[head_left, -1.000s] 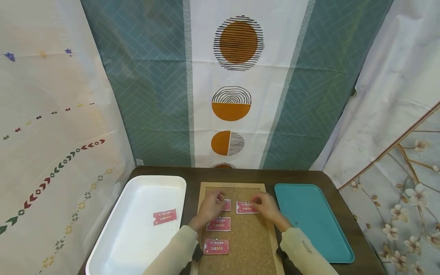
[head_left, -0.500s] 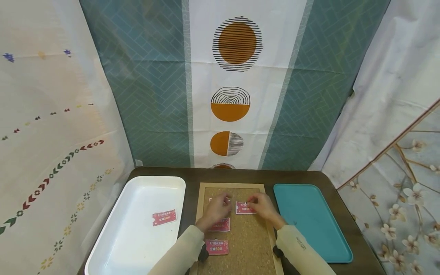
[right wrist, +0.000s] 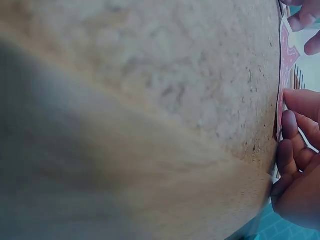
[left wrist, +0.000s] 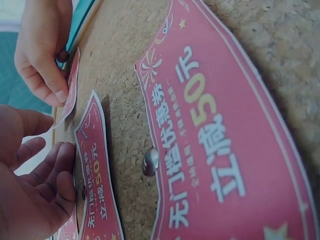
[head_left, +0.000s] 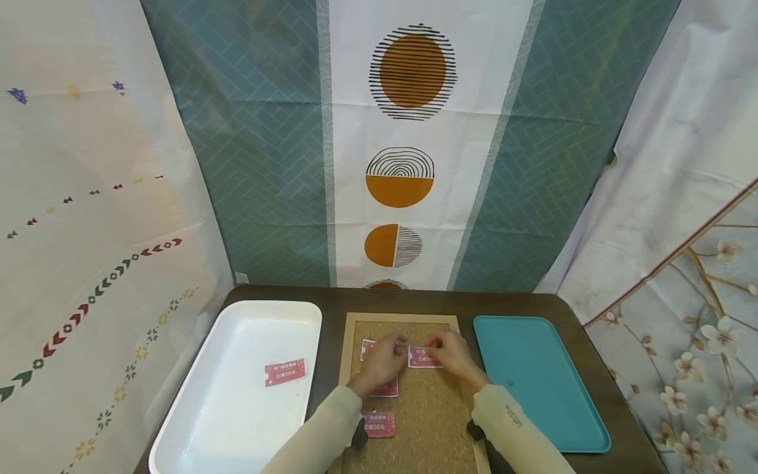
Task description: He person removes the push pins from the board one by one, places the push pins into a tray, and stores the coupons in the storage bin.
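Over the cork board [head_left: 438, 408] my right hand [head_left: 454, 352] pinches the right part of a pink paper coupon [head_left: 422, 358] with thumb and fingers. My left hand [head_left: 383, 362] is at that coupon's left edge. In the left wrist view its thumb tip is right at the coupon's corner [left wrist: 61, 119], while the other fingers are loosely bent and apart from the thumb. Another coupon [head_left: 365, 347] is partly hidden behind this hand, and one [head_left: 386, 390] shows below it. Lower down lies a coupon [head_left: 380, 425], with a silver pushpin [left wrist: 150, 161] at its top edge.
On the left stands a white tray [head_left: 237, 408] with a single coupon [head_left: 285, 372] in it. A teal tray [head_left: 551, 388] lies to the right of the board. The dark table's [head_left: 414, 301] back edge meets a patterned curtain [head_left: 266, 164].
My left hand has moved right and slightly down from the upper left coupon to the left edge of the right-hand coupon. The right hand has stayed at that coupon.
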`<state>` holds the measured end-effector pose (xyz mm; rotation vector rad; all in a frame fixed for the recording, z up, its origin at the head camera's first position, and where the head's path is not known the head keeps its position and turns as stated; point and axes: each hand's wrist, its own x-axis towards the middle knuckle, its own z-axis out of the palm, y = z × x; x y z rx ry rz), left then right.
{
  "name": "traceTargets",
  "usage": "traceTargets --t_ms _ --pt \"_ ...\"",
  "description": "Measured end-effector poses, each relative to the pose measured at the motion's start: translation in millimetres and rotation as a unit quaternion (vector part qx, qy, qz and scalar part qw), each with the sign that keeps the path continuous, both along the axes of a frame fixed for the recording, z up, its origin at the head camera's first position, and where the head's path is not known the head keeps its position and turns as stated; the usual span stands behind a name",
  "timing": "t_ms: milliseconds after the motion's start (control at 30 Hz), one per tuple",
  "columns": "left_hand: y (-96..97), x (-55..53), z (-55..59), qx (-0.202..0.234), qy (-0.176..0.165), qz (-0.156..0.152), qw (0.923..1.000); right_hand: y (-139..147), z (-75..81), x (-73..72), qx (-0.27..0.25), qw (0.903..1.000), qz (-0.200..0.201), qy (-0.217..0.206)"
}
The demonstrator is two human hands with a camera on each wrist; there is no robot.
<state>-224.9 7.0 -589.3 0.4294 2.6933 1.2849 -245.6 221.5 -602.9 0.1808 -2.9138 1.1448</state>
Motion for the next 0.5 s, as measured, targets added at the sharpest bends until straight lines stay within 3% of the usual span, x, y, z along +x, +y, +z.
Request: traceTargets --t_ms 500 --pt "9.8 0.5 -3.5 0.02 -0.038 0.003 0.9991 1.8 0.1 -6.3 0.015 0.9994 -0.005 -0.031"
